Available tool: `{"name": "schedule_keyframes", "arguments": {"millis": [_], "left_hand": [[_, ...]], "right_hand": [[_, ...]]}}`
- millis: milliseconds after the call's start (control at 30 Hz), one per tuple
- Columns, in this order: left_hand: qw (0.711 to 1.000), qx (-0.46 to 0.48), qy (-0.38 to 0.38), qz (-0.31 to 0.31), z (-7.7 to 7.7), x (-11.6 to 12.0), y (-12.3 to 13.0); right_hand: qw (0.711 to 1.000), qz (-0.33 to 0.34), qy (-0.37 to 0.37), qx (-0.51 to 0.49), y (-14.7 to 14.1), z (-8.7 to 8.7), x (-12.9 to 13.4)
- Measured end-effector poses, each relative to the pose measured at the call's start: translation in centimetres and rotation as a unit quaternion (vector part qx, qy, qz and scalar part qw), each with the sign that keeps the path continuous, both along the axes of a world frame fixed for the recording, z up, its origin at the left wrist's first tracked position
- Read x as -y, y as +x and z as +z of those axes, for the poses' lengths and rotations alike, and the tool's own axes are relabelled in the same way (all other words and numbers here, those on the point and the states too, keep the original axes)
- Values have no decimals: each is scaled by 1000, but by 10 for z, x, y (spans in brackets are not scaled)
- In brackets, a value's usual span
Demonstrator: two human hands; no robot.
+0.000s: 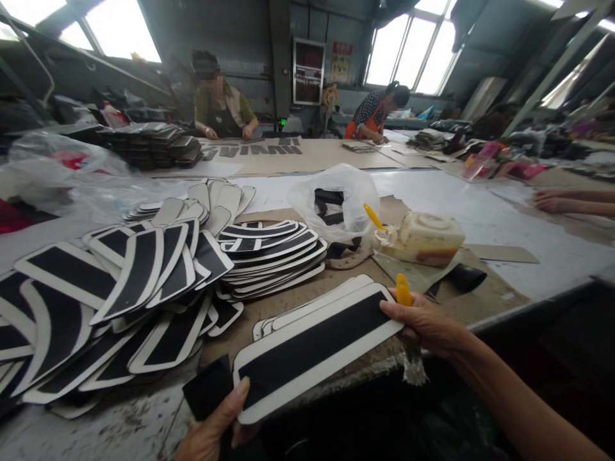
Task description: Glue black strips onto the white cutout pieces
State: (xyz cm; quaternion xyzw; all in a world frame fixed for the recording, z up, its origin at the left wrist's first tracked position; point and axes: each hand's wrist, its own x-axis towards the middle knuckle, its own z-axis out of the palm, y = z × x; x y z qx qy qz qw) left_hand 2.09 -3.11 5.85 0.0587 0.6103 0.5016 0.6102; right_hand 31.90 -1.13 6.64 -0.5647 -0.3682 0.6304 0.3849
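A white panel with rounded corners and a black strip along its middle (pixel 312 349) is held tilted at the table's front edge. My left hand (pixel 216 419) pinches its lower left corner, thumb on top. Beside that hand is a loose black piece (pixel 209 387); whether the hand grips it too I cannot tell. At the right end, my right hand (pixel 427 320) is closed on the panel, and a brush with a yellow handle (pixel 403 289) is tucked in the same hand, whitish bristles hanging down. Several pale panels (pixel 327 296) lie stacked just behind.
Heaped black-and-white panels (pixel 144 275) cover the left, with a neat stack (pixel 273 256) alongside. Behind stand a plastic bag (pixel 355 186) of black pieces and a stained plastic container (pixel 423 234) with another yellow handle. Two people work across the table; another person's hands (pixel 552 202) are at right.
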Motion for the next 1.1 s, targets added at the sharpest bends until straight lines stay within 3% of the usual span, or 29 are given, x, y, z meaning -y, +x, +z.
{"name": "schedule_keyframes", "arguments": {"millis": [267,400,600,800,933,1100], "left_hand": [[991,75,79,-75,-18,7,-5],[990,19,107,-87,-23,7,-7],[987,-54,112,-99,-17,4,-7],[983,-64,125,-115,-17,5,-12],[983,-46,113,-138,-18,6,-17],[987,-12,105,-123,-21,9,-19]], "right_hand": [[997,-29,-35,65,4,-5,3],[987,-21,-39,152,1,-8,2],[977,-21,-30,210,-9,-7,2],[974,-4,-24,226,-12,-7,5],[983,-27,-56,170,-13,-8,9],[985,-30,-58,162,-11,-12,13]]}}
